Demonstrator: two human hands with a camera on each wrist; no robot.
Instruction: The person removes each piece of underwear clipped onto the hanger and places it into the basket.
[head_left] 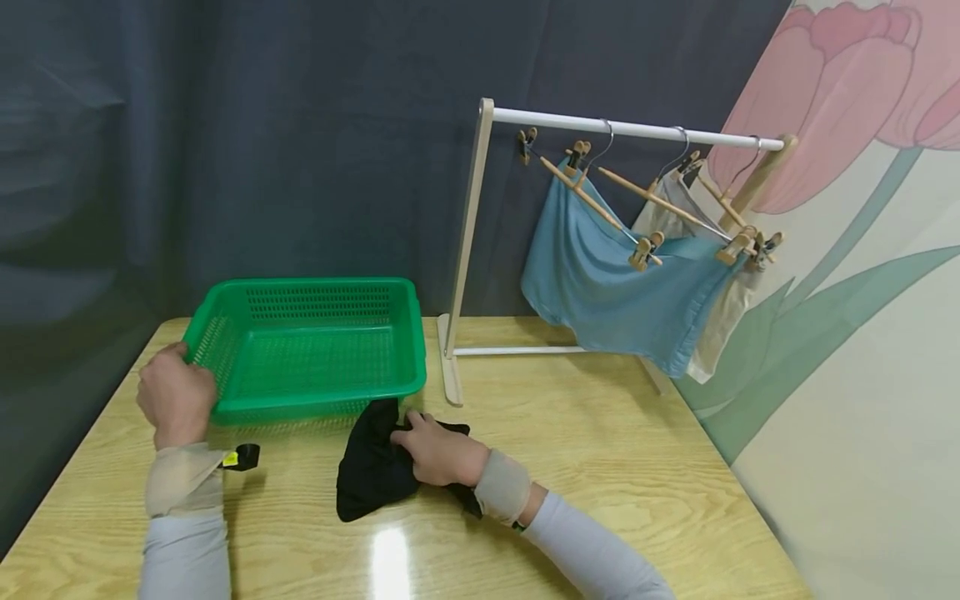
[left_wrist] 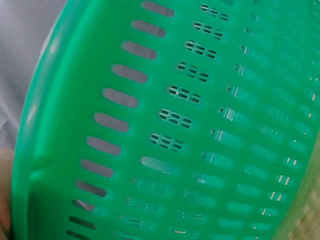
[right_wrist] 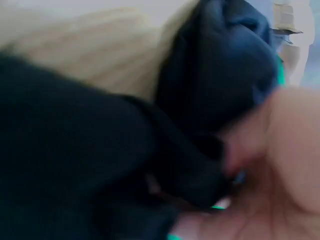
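Observation:
At the left, my left hand (head_left: pixel 177 390) grips the left rim of a green plastic basket (head_left: pixel 318 407), fingers curled over its edge. The slotted basket wall (left_wrist: pixel 165 90) fills most of the left wrist view, where little of that hand shows. My right hand (head_left: pixel 442 450) holds a bunched black cloth garment (head_left: pixel 375 471) just in front of the basket. One upper corner of the cloth overlaps the basket's front rim in the head view. Close up in the right wrist view, the dark fabric (right_wrist: pixel 75 150) lies between thumb and fingers, blurred; its exact kind is hidden by the folds.
A wooden rack (head_left: pixel 468 233) with a white rail (head_left: pixel 555 121) stands at the back right. Clip hangers on it carry a light blue garment (head_left: pixel 600 275) and a beige one (head_left: pixel 720 325). Behind is a dark curtain (head_left: pixel 337 150); a painted wall (head_left: pixel 862 333) borders the wood-grain table (head_left: pixel 585 467).

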